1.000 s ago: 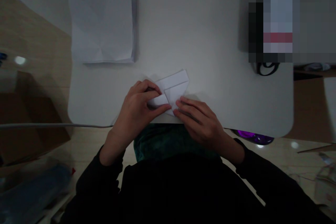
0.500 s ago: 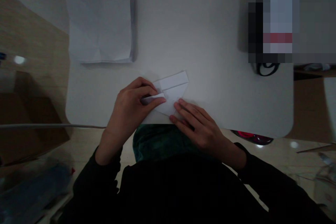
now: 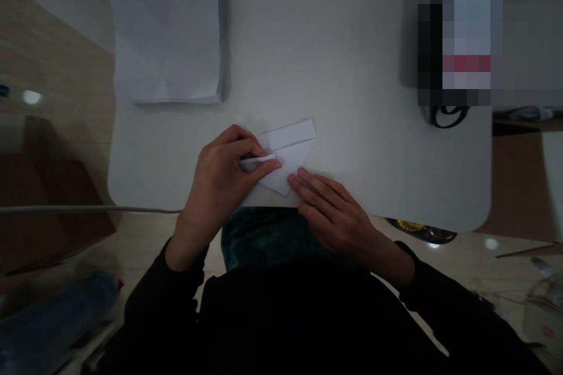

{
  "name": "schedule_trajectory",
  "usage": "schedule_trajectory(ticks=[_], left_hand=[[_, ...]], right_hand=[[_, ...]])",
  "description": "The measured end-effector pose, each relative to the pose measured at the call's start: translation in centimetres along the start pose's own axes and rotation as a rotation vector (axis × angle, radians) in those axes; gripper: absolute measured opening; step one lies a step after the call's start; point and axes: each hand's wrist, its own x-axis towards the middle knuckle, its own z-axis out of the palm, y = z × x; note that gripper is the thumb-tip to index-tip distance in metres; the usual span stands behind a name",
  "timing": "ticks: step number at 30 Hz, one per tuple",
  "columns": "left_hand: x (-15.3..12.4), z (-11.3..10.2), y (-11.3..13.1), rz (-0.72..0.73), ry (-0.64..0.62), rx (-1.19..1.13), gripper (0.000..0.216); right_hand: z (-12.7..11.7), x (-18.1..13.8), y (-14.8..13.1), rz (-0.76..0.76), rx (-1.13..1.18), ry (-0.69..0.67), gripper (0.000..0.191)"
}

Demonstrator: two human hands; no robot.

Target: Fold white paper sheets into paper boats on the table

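Observation:
A small folded sheet of white paper point(image 3: 288, 161) lies near the front edge of the white table, its upper right part showing a straight folded band. My left hand point(image 3: 229, 167) pinches a raised flap at the paper's left side between thumb and fingers. Part of that flap is hidden inside the hand. On the lower right edge of the paper, the fingertips of my right hand point(image 3: 334, 208) rest with the fingers stretched out and held close together.
A stack of white paper sheets point(image 3: 169, 35) lies at the table's back left. At the back right is a blurred-out item with a black strap loop point(image 3: 448, 117). A grey cable point(image 3: 88, 209) runs in from the left at the table's front edge. Cardboard boxes point(image 3: 83, 193) stand on the floor.
My right hand's lower finger has drawn back from the paper's bottom corner, which now shows. My left hand has shifted slightly and still pinches the flap.

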Motion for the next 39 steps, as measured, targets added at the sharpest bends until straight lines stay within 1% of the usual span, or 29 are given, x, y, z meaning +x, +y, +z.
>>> schedule_trajectory(ticks=[4,7,9,11,12,14,16,17,18,20,21,22,24,26,27,28,30,33,35,36,39], left_hand=[[0.0,0.2,-0.1,0.003,0.011,-0.008,0.021],[0.0,0.3,-0.2,0.024,0.016,-0.017,0.022],[0.1,0.0,-0.4,0.071,0.009,-0.040,0.022],[0.1,-0.6,-0.5,0.176,-0.024,-0.068,0.019],[0.0,-1.0,-0.6,0.251,-0.052,-0.074,0.016],[-0.2,-1.9,-0.8,0.411,-0.107,-0.044,0.013],[-0.7,-2.7,-0.9,0.521,-0.148,0.034,0.017],[-1.0,-2.8,-0.9,0.537,-0.163,0.081,0.020],[-1.4,-2.9,-0.8,0.525,-0.175,0.130,0.023],[-2.5,-2.5,-0.4,0.443,-0.181,0.208,0.029],[-3.1,-2.1,-0.1,0.387,-0.178,0.243,0.030],[-3.7,-1.6,0.2,0.341,-0.169,0.268,0.032],[-4.8,-0.4,0.9,0.271,-0.130,0.294,0.046],[-5.5,0.9,1.5,0.232,-0.026,0.304,0.060],[-5.7,1.5,1.7,0.225,0.038,0.300,0.060],[-5.8,1.9,1.9,0.223,0.082,0.283,0.057],[-5.7,2.6,2.2,0.270,0.090,0.200,0.047],[-5.2,2.9,2.5,0.337,0.029,0.070,0.036],[-5.0,2.9,2.6,0.317,0.042,0.050,0.027],[-4.9,3.0,2.6,0.301,0.058,0.054,0.020],[-5.0,2.9,2.3,0.287,0.082,0.045,0.007]], right_hand=[[0.2,-0.2,0.0,0.002,0.008,0.007,0.023],[0.4,-0.3,-0.2,0.008,-0.006,0.012,0.036],[0.1,0.1,-0.3,0.029,0.014,0.021,0.043],[-0.4,1.0,0.0,0.109,0.072,0.041,0.046],[-0.7,1.6,0.3,0.189,0.102,0.066,0.049],[-1.4,2.9,1.4,0.343,0.096,0.069,0.059],[-1.9,4.1,2.8,0.423,0.076,0.068,0.057],[-2.0,4.6,3.4,0.432,0.075,0.051,0.052],[-2.1,5.0,4.0,0.435,0.068,0.052,0.042],[-2.2,5.3,4.6,0.427,0.050,0.045,0.025],[-2.3,5.3,4.6,0.421,0.036,0.049,0.020],[-2.4,5.1,4.5,0.418,0.018,0.054,0.019],[-2.6,4.5,4.1,0.424,-0.026,0.074,0.027],[-2.9,3.6,3.5,0.445,-0.069,0.090,0.042],[-3.0,3.2,3.2,0.454,-0.086,0.092,0.047],[-3.1,2.8,2.9,0.459,-0.098,0.085,0.049],[-3.3,2.2,2.3,0.462,-0.115,0.083,0.043],[-3.3,2.1,1.8,0.451,-0.096,0.107,0.023],[-3.3,2.2,1.8,0.403,-0.018,0.122,0.008],[-3.3,2.3,1.8,0.362,0.035,0.126,0.005],[-3.3,2.1,2.0,0.235,0.166,0.093,0.019]])
